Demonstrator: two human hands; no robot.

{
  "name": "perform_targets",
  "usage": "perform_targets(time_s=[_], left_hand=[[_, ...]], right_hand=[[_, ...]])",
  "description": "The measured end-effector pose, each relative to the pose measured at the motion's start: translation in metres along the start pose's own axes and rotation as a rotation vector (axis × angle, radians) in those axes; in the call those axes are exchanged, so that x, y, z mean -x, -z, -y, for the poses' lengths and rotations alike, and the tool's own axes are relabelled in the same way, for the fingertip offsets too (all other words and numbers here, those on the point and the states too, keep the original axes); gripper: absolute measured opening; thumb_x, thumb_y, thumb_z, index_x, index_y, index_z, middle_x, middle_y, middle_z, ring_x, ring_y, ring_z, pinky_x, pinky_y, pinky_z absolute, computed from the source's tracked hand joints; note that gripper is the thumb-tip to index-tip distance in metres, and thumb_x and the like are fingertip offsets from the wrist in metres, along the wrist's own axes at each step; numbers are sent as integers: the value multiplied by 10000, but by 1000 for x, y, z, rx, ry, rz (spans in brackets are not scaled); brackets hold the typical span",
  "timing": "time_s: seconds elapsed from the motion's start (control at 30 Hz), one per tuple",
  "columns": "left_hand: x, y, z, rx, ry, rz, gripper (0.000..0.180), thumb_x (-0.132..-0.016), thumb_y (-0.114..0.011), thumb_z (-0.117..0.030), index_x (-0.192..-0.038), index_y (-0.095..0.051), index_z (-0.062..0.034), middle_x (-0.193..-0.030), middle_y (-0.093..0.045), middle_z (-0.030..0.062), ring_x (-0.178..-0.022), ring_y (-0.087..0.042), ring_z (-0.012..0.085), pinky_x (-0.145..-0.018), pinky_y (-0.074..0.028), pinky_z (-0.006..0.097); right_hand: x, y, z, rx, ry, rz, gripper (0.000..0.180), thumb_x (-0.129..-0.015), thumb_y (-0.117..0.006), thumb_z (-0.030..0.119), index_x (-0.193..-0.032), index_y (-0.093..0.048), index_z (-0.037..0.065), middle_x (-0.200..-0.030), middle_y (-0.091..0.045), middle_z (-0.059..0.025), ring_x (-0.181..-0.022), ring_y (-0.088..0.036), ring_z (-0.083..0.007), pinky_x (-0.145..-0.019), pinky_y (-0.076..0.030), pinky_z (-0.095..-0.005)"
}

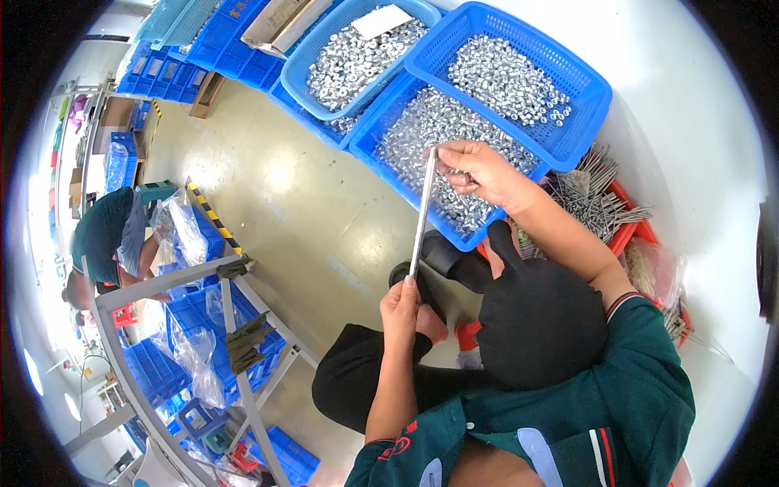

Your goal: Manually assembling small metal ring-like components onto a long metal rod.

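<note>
A slim silver metal rod [423, 215] slants between my two hands. Its lower end is pinched in my left hand [399, 315], above my lap. My right hand [480, 172] grips the upper end with thumb and fingers, over a blue bin [367, 140] full of small shiny metal sleeves or nuts [418, 130]. A blue perforated basket [596, 97] with similar small metal parts rests on the far right side of that bin. Whether a small part sits on the rod's upper end is hidden by my fingers.
Past the bin, a lighter blue basket [294, 75] holds more metal pieces and a white card [381, 22]. Long metal rods [588, 195] lie in a red crate [623, 237] by my right arm. At left are a grey metal frame [174, 280], blue crates and a bending person [105, 235].
</note>
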State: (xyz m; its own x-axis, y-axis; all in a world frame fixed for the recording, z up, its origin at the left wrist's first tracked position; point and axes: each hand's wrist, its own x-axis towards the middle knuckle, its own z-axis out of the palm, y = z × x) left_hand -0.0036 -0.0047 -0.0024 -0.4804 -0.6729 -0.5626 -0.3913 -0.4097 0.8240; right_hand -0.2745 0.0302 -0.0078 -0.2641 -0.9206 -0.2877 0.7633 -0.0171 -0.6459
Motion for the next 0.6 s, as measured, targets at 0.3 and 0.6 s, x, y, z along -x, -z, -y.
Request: perform_targets(time_s=[0.3, 0.6], left_hand=[[-4, 3, 5, -46, -77, -45, 350, -881, -502, -312, -623, -493, -75, -512, -404, -47, -419, -317, 30, -380, -231, 188], [-1, -1, 1, -80, -33, -62, 341, -879, -520, -260, -622, -492, -37, -573, -385, -69, -527, -316, 22, -463, -231, 185]], right_hand=[[-4, 16, -1, -27, -116, -132, 202, -862, -515, 176, -972, -536, 7, -763, -501, -36, -504, -361, -39, -393, -271, -159], [-6, 31, -1, -254, -111, -77, 203, -849, -554, 232, -891, -518, 37, -691, -495, -17, -438, -351, -36, -350, -251, -165]])
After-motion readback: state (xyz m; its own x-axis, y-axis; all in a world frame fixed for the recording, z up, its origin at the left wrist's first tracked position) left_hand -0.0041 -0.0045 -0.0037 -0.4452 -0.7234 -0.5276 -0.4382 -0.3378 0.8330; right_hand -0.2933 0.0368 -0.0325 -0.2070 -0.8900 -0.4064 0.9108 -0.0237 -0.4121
